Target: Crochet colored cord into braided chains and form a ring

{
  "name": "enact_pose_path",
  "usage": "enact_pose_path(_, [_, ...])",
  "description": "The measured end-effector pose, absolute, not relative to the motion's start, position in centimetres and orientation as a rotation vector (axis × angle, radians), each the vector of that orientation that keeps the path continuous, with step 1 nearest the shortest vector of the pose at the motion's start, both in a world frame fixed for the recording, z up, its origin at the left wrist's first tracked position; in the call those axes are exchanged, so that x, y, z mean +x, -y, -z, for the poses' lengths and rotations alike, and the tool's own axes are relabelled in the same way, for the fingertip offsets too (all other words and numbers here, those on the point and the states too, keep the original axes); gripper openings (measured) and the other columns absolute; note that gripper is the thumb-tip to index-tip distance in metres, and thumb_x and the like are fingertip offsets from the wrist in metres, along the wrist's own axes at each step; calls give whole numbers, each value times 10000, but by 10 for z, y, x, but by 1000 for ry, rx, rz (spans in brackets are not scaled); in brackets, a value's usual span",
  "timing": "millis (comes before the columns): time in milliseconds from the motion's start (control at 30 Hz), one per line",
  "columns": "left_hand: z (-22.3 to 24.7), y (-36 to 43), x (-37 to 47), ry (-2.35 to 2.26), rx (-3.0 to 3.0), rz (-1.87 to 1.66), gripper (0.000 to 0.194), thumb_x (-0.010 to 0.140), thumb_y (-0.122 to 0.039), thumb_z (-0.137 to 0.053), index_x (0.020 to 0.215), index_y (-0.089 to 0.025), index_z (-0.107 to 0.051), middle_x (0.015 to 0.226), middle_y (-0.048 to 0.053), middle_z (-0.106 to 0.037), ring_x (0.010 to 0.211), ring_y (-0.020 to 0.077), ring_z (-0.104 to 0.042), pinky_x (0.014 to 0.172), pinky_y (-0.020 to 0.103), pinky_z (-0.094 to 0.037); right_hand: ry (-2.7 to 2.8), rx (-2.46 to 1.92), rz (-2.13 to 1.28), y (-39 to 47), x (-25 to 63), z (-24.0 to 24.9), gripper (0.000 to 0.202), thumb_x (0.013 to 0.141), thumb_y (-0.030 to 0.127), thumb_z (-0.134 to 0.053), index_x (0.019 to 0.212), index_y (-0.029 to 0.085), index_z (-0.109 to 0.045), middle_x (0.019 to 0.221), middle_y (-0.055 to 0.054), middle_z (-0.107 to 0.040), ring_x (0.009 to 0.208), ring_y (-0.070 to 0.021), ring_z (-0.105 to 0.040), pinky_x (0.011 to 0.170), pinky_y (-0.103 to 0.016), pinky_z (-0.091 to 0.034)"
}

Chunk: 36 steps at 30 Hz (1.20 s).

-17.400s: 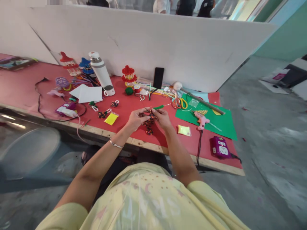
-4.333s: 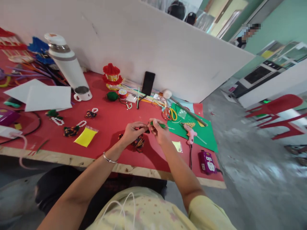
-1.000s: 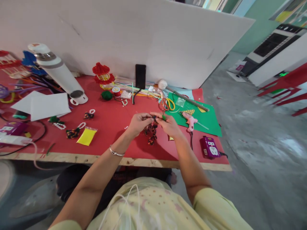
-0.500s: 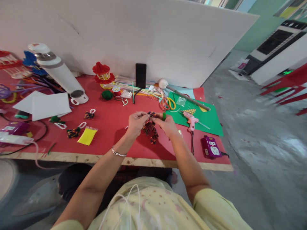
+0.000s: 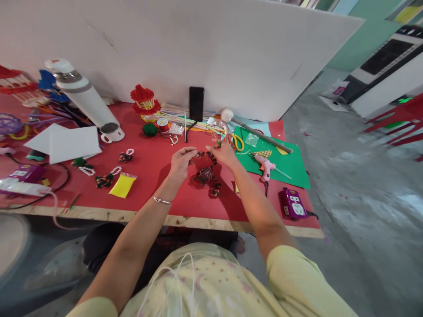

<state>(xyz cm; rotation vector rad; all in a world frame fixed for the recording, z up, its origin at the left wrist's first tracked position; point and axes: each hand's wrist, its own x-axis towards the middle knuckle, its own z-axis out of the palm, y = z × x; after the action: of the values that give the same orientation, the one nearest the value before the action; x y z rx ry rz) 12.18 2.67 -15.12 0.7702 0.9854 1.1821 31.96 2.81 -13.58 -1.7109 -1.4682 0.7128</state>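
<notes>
A dark multicoloured yarn cord [image 5: 212,157], with orange and green flecks, arches between my two hands above the red tabletop. Its end is pinched between the thumb and fingertips of my left hand [image 5: 181,164], which wears a silver bangle at the wrist. My right hand [image 5: 225,154] hovers just above the cord's right side, fingers stretched apart, with a green band around one finger. Below the hands a bundle of the same yarn [image 5: 204,176] rests on the table, and a knobbly tail hangs off it to the right.
Scissors [image 5: 238,141] lie beyond my right hand. A pink glue gun [image 5: 265,167] rests on green card [image 5: 294,165], near a purple power socket [image 5: 293,204]. Leftward are beaded yarn pieces [image 5: 104,180], a yellow packet [image 5: 123,186] and a white mug [image 5: 112,132]. A phone [image 5: 196,103] leans against the board.
My hands have moved apart. The left has shifted slightly left with the cord's end; the right has risen and opened. The yarn bundle now sits lower, on the table.
</notes>
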Motion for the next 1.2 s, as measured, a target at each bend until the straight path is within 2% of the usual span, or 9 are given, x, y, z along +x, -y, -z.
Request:
enact_pose_path(100, [160, -35, 120, -985, 741, -1222, 342, 616, -314, -902, 880, -158, -751, 704, 17, -720, 611, 98, -653, 532, 182, -432, 1634, -1904, -475, -20, 328, 137, 603, 911, 451, -675, 1463, 226, -583, 1285, -126, -758, 1177, -301, -710, 1048, -472, -533])
enact_pose_path(200, [167, -40, 115, -980, 700, -1246, 333, 620, -325, -907, 860, -160, -746, 703, 24, -720, 619, 106, -658, 530, 188, -437, 1765, -2073, -351, -6, 335, 141, 570, 935, 322, -612, 1494, 226, -555, 1486, -166, -635, 1294, -352, -656, 1070, -516, -535])
enact_pose_path(367, [180, -49, 99, -975, 599, -1280, 319, 628, -328, -903, 847, -172, -732, 696, 11, -705, 619, 114, -647, 504, 195, -451, 1795, -1935, -67, 24, 338, 140, 464, 944, 254, -581, 1400, 198, -650, 1490, -154, -627, 1393, -364, -568, 1167, -566, -472])
enact_pose_path(533, [188, -62, 77, -963, 448, -1379, 253, 672, -270, -900, 822, -175, -720, 707, -1, -704, 543, 62, -570, 405, 147, -321, 1794, -1653, -381, 74, 318, 128, 375, 1020, 463, -536, 1306, 279, -692, 1186, -70, -789, 1071, -249, -738, 1000, -434, -596])
enact_pose_path(700, [186, -63, 63, -834, 438, -1405, 240, 702, -238, -896, 866, -182, -729, 792, 3, -741, 514, 39, -564, 361, 143, -245, 2193, -1681, -338, 82, 271, 137, 669, 901, 450, -724, 1523, 314, -516, 1552, -114, -565, 1391, -345, -561, 1157, -537, -493])
enact_pose_path(800, [187, -62, 55, -831, 382, -1449, 244, 697, -210, -895, 872, -183, -728, 775, 8, -741, 636, 91, -681, 446, 143, -408, 2286, -1821, -392, 76, 258, 139, 705, 857, 332, -742, 1523, 325, -513, 1443, -139, -596, 1247, -343, -643, 1034, -517, -559])
enact_pose_path(900, [192, -65, 45, -790, 348, -1536, 223, 700, -158, -873, 863, -188, -723, 754, 2, -733, 723, 121, -722, 699, 238, -598, 2187, -1793, -539, 83, 268, 129, 672, 817, 329, -763, 1460, 322, -568, 1334, -104, -635, 1122, -283, -690, 983, -443, -581])
enact_pose_path(1067, [199, -71, 39, -718, 389, -1630, 222, 696, -114, -831, 883, -198, -746, 824, 11, -758, 809, 127, -737, 915, 313, -594, 1780, -1731, -572, 95, 312, 104, 509, 800, 501, -816, 1251, 303, -687, 1154, -67, -712, 1030, -256, -700, 960, -442, -586])
enact_pose_path(1200, [197, -70, 43, -813, 486, -1757, 220, 697, -139, -815, 904, -198, -767, 876, 26, -772, 844, 128, -738, 914, 290, -576, 1251, -1663, -689, 80, 341, 106, 522, 765, 579, -815, 1178, 288, -684, 977, -26, -724, 808, -201, -690, 713, -359, -618])
